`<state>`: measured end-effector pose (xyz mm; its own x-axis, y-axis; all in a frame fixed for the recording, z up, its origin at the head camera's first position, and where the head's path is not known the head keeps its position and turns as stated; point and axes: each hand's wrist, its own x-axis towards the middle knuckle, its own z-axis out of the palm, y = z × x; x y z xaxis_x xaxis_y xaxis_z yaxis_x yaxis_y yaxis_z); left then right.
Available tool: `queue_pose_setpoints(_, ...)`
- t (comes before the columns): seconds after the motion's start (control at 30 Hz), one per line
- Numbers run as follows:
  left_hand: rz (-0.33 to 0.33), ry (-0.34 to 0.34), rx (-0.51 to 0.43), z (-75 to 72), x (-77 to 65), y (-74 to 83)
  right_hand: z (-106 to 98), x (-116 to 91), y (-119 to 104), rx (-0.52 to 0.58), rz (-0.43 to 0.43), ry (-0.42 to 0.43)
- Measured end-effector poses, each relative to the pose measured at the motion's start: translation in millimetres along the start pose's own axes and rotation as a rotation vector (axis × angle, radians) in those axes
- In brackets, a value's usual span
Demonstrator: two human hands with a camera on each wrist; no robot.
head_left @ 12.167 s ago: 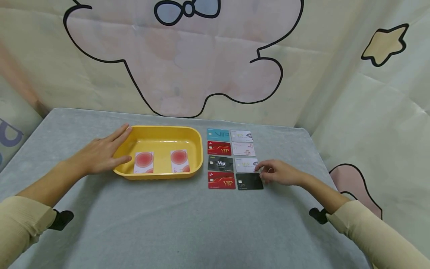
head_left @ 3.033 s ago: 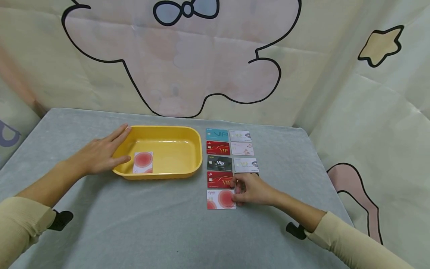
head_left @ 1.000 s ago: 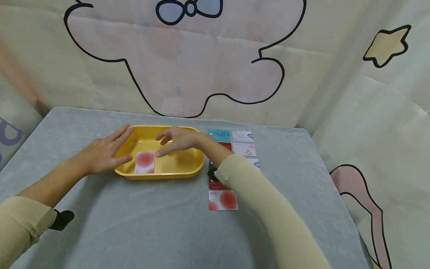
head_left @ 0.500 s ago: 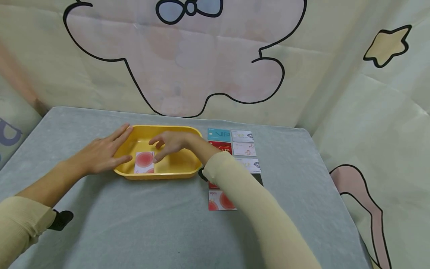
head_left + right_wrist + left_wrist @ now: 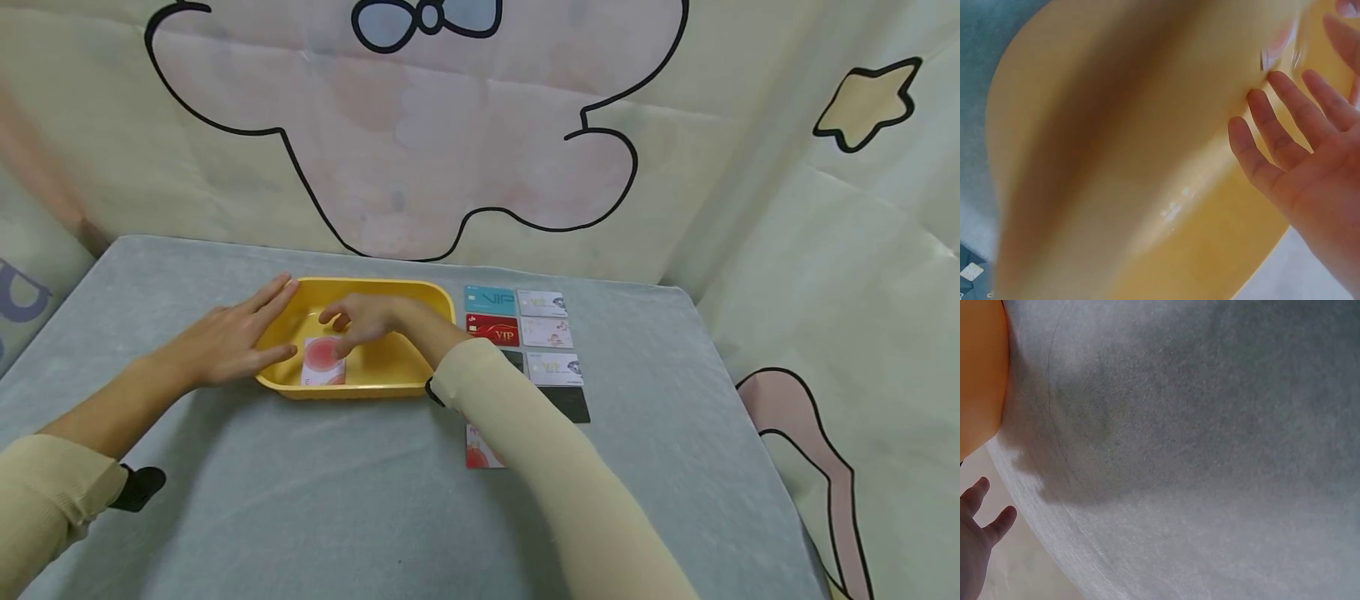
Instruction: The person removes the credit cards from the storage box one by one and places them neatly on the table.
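Note:
My left hand [image 5: 232,337] rests on the left rim of the yellow tray [image 5: 390,379], thumb and fingers spread straight. In the left wrist view, part of that hand [image 5: 971,550] shows beside the tray's wall [image 5: 982,375]. Inside the tray lies one white card with red circles [image 5: 318,373]. My right hand [image 5: 367,317] reaches over it, thumb at the card's right edge and fingers loosely bent. From the right wrist, the fingers of my right hand [image 5: 1310,144] look apart and extended, close to the card [image 5: 1280,47]. Whether they touch it I cannot tell.
Right of the tray, cards lie in two columns, among them a teal card [image 5: 490,300], a red card [image 5: 492,329], a white card [image 5: 555,368] and a black card [image 5: 567,404]. My right sleeve [image 5: 540,450] partly covers a red-circled card [image 5: 480,450] at the near end.
A second red-circled card left the tray and now lies at the near end of the left column. Lately my right hand has moved left to the remaining card. The left hand stays put.

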<state>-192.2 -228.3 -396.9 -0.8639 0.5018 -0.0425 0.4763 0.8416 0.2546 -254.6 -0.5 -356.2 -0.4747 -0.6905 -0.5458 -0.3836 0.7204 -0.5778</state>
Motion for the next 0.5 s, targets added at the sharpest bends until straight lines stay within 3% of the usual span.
queue_pose_setpoints(0.2,-0.002,-0.001,0.005,-1.5,0.6,0.8,2.0,2.9,-1.8,0.006,-0.036,0.022)
queue_pose_setpoints(0.5,-0.008,-0.012,0.008,-0.2,1.9,0.2,4.4,2.7,-2.2,0.045,-0.018,0.022)
